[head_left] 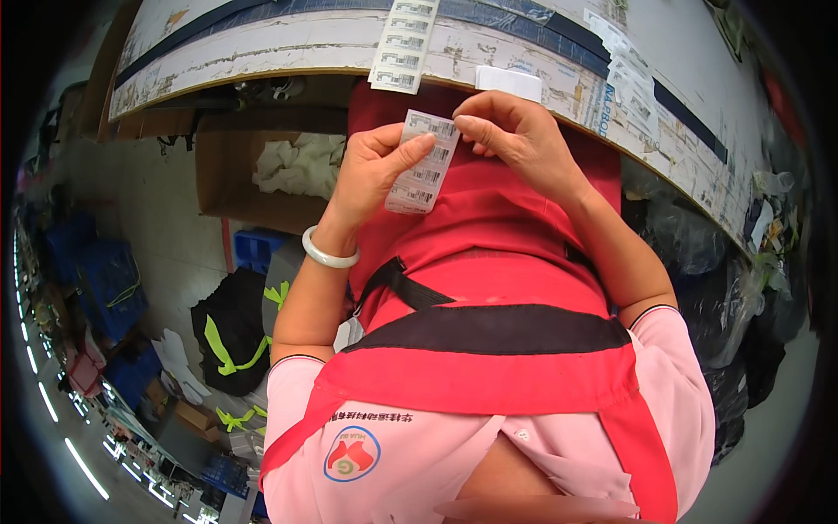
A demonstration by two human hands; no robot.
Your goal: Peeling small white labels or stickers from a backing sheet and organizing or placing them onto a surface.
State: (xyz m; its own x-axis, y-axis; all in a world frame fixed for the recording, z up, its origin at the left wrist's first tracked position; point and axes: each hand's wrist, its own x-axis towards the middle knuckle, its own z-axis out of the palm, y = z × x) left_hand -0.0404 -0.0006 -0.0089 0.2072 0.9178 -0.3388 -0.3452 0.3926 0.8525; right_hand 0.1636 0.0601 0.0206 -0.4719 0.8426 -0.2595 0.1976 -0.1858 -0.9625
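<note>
My left hand (pixel 374 168) grips a short strip of white barcode labels (pixel 423 179), thumb on its face, held above my red apron. Close to the strip's upper right corner is my right hand (pixel 515 135), with thumb and forefinger pinched together. Whatever may be between those fingertips is too small to make out. A longer strip of the same labels (pixel 403 48) lies on the worktable (pixel 288 48) and hangs slightly over its front edge. Beside it, just beyond my right hand, sits a small stack of blank white cards or paper (pixel 509 83).
Dark blue tape (pixel 559 39) runs along the worn tabletop. More label sheets (pixel 633 83) lie at the right. Under the table, a cardboard box (pixel 223 170) holds crumpled white material. Blue crates (pixel 96 271) and a black bag with green ties (pixel 234 332) stand left; clear plastic bags (pixel 698 288) lie right.
</note>
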